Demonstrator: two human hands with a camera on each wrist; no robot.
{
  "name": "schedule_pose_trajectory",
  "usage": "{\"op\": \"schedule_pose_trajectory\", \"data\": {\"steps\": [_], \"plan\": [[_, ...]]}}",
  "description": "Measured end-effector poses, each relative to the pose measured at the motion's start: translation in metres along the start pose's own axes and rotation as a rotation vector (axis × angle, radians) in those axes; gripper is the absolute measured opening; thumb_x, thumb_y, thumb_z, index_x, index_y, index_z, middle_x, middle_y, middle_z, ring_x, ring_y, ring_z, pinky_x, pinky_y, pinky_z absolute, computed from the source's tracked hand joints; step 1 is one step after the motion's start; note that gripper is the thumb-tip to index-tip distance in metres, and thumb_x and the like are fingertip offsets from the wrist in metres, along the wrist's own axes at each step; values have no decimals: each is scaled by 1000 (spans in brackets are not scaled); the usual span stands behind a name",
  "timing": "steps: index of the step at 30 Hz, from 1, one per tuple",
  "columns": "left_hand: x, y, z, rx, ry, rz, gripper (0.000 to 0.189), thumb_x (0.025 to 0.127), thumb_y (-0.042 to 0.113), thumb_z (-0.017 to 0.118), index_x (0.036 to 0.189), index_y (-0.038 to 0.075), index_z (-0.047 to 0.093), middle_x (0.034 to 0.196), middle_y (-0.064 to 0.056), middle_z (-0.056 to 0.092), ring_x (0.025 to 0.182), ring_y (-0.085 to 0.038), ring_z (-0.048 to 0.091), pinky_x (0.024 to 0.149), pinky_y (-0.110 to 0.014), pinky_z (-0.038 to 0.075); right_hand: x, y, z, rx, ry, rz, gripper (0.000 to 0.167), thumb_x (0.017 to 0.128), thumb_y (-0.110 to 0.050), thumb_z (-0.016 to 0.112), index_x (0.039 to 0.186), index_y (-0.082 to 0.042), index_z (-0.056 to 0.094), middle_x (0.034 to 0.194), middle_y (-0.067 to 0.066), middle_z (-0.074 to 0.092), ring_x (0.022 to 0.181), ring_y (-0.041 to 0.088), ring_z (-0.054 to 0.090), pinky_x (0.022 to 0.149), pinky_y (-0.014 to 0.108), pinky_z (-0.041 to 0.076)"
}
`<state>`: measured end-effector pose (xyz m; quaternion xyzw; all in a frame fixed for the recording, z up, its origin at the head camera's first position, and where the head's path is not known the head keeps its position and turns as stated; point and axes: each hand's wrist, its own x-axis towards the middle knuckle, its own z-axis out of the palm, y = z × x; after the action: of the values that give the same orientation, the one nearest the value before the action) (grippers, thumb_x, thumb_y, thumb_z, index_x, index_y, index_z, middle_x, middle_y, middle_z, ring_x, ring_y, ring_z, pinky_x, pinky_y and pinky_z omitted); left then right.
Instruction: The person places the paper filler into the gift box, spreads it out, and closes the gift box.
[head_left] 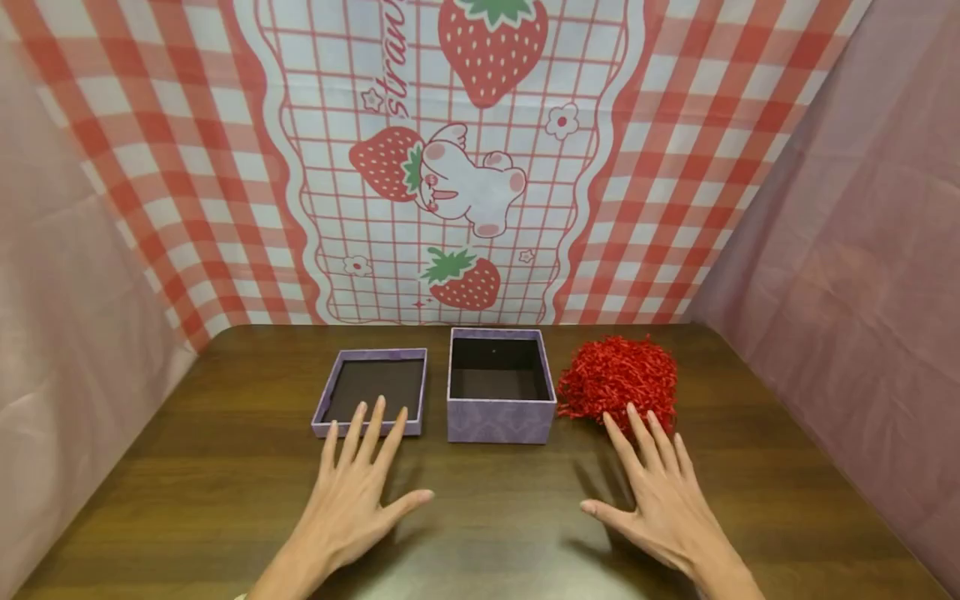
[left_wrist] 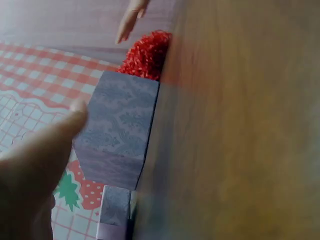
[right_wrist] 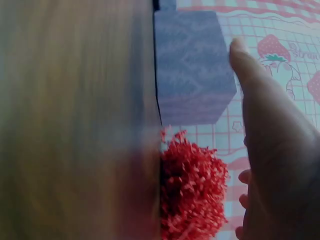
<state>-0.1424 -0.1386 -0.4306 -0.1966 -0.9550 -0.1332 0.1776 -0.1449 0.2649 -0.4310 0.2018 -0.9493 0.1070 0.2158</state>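
Observation:
My left hand (head_left: 352, 500) is spread over the near part of the table, fingers straight and holding nothing. Its fingertips overlap the near edge of a shallow purple box lid (head_left: 322, 408), which lies inside up with a dark lining. My right hand (head_left: 663, 508), also spread and without anything in it, has its fingertips at the near side of a heap of red shredded paper (head_left: 618, 375). Between the lid and the heap stands a purple patterned box (head_left: 500, 421), uncovered, its black inside showing. In the left wrist view the box (left_wrist: 120, 115) appears beyond the thumb.
The brown wooden table (head_left: 480, 517) carries all of these in a row towards its back edge. Behind it hangs a red-and-white checked cloth (head_left: 675, 167) with strawberry prints. Pale pink curtains (head_left: 847, 275) close in the left and right sides.

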Motion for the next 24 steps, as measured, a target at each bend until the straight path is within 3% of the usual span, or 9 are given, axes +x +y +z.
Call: {"op": "schedule_pose_trajectory", "data": {"steps": [3, 8, 17, 24], "plan": [[11, 4, 0, -113, 1, -26, 98, 96, 68, 57, 167, 14, 17, 171, -16, 9, 157, -36, 5, 122, -63, 4, 6, 6, -1, 37, 10, 18, 104, 84, -64, 74, 165, -17, 29, 165, 23, 27, 149, 49, 23, 121, 65, 9], [31, 14, 3, -321, 56, -58, 96, 97, 56, 65, 166, 8, 19, 169, -17, 16, 157, -34, 10, 124, -57, 3, 20, 18, 2, 90, 59, 38, 98, 86, -54, 78, 162, -13, 33, 161, 27, 32, 146, 52, 27, 113, 72, 22], [68, 20, 20, -677, 111, -123, 92, 96, 42, 75, 163, 2, 27, 166, -18, 28, 151, -37, 29, 119, -58, 27, 44, 43, 10, 123, 191, 101, 91, 84, -41, 83, 156, -5, 40, 154, 31, 36, 137, 57, 35, 95, 79, 34], [86, 17, 34, -824, 116, -171, 88, 93, 33, 81, 160, 0, 34, 158, -23, 42, 142, -43, 43, 115, -56, 37, 56, 55, 16, 187, 173, 190, 89, 86, -39, 82, 156, -4, 38, 155, 31, 34, 136, 58, 33, 97, 80, 31]]}}
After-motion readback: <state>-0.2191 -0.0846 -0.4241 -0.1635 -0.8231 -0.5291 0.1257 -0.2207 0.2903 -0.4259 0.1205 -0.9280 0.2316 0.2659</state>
